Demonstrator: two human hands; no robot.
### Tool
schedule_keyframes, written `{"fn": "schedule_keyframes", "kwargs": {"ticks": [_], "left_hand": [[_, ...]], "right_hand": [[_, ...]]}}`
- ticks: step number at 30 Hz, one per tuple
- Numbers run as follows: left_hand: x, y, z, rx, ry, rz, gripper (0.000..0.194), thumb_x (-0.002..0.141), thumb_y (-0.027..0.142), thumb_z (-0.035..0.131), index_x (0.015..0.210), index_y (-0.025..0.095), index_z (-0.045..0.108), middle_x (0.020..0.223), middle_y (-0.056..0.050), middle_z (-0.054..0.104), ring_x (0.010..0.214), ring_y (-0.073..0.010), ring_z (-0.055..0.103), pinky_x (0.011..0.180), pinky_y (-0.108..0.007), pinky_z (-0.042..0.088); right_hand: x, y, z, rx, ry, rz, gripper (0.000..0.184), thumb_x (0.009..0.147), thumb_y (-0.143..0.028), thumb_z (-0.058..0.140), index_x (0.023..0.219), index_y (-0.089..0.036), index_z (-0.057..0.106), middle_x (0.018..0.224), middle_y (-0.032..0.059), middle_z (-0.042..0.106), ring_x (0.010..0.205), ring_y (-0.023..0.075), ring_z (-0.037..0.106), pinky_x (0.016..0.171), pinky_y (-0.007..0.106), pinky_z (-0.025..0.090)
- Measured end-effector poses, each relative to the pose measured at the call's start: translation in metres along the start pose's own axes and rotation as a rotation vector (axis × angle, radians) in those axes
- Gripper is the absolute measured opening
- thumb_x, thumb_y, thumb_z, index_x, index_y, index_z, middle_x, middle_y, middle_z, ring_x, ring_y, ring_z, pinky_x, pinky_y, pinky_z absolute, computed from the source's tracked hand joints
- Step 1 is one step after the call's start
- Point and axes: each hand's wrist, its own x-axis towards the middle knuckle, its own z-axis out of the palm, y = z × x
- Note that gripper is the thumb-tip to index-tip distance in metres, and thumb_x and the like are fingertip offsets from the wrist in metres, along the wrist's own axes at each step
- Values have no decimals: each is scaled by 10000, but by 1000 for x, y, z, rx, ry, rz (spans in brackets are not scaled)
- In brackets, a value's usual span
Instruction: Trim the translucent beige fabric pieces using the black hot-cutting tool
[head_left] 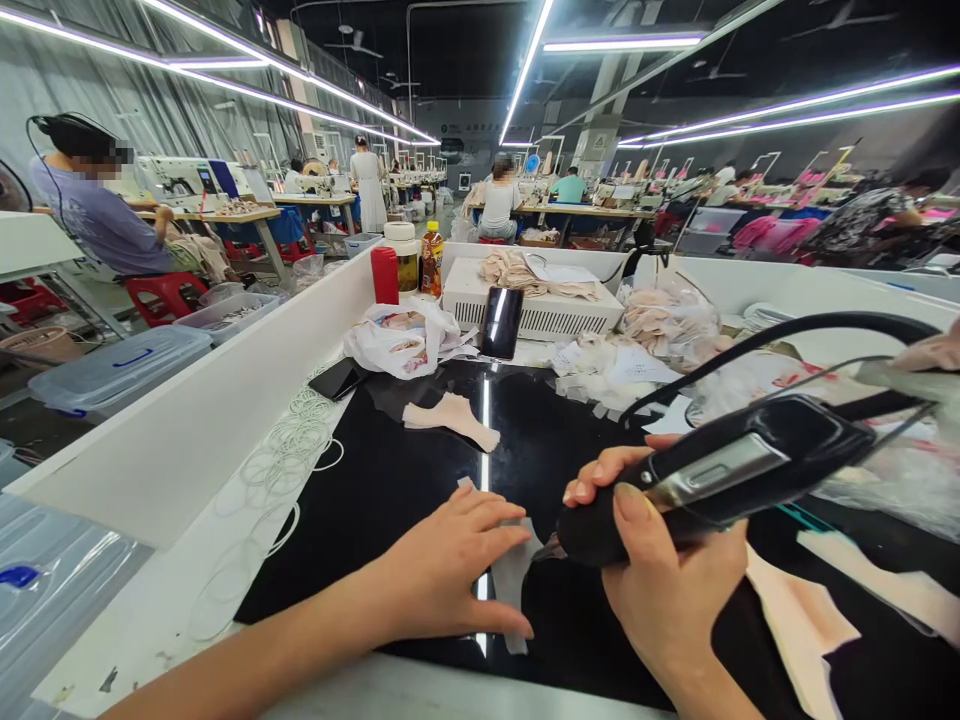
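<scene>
L hand (461, 560) palm down, fingers part-spread, gripping nothing, prob. pressing the pale strip (514, 580) onto the black work surface (352, 490). R hand (667, 570) wrapped firmly round a black handheld tool (720, 465), its tip just beside the strip. I'd keep strip flat, L fingers clear of tip. Bottle (431, 262) label + wall sign (491, 127): too small to read.

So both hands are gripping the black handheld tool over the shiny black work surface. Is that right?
Not quite: only the right hand grips the black handheld tool. The head view shows the left hand off it, fingers spread over a pale strip. The tool is indeed over the shiny black work surface.
</scene>
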Motion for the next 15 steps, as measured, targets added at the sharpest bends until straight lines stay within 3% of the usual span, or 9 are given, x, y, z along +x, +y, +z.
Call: {"fn": "schedule_keyframes", "kwargs": {"ticks": [10,15], "left_hand": [[-5,-2,6,-1,-67,-4,862,825,608,818,1518,179,539,1595,-176,491,1490,-428,418,1243,-712,224],[-5,1,4,18,-86,-13,900,810,592,836,1529,149,524,1599,-186,482,1494,-429,409,1257,-667,239]], "right_hand": [[-3,0,4,15,0,16,338,884,-268,814,1146,-284,601,810,-39,672,645,150,649,629,321,591],[-10,-2,2,43,-58,25,331,897,-281,803,1158,-286,599,835,-28,661,670,155,645,627,324,586]]}}
